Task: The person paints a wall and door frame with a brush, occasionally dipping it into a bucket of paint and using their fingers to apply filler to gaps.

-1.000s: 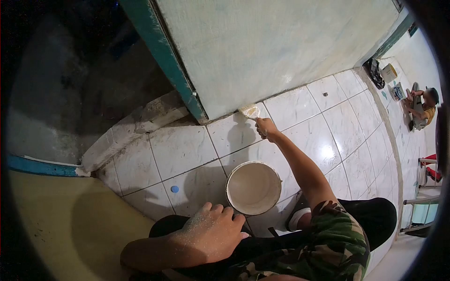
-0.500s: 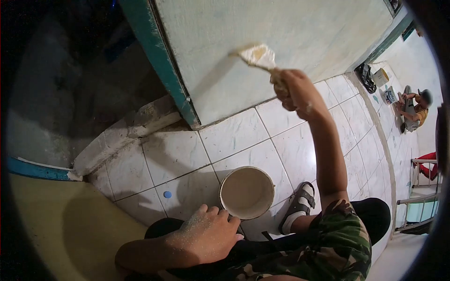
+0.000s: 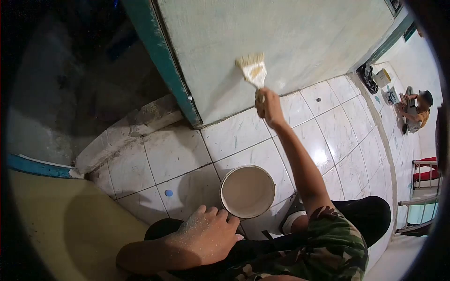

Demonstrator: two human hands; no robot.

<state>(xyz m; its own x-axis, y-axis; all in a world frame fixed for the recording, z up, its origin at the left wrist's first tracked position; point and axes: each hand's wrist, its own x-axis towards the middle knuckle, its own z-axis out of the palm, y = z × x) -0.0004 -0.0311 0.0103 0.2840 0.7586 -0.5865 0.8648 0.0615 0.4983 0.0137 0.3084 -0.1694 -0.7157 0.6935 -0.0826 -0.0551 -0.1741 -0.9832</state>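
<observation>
My right hand (image 3: pixel 268 107) is closed round the handle of a paintbrush (image 3: pixel 256 74). The brush's pale bristles meet the whitish wall (image 3: pixel 309 42), and its ferrule is smeared with cream paint. My left hand (image 3: pixel 208 234), speckled with paint drops, rests over my bent knee with its fingers draped loosely downward; it holds nothing that I can see, and the fingertips are partly hidden. Just beyond it on the floor stands a round bucket (image 3: pixel 248 192) with pale liquid paint inside.
White tiles (image 3: pixel 234 133) cover the floor, with a blue cap (image 3: pixel 168 193) lying on them. A green door frame (image 3: pixel 161 61) edges the wall, beside a rough raised sill (image 3: pixel 131 124). At far right another person (image 3: pixel 415 112) squats near a labelled tub (image 3: pixel 392 96) and a black bag (image 3: pixel 367 78).
My right hand and the brush have shifted left and lower in view, and the brush has swung to point its bristles upward. My left hand has stayed on the knee.
</observation>
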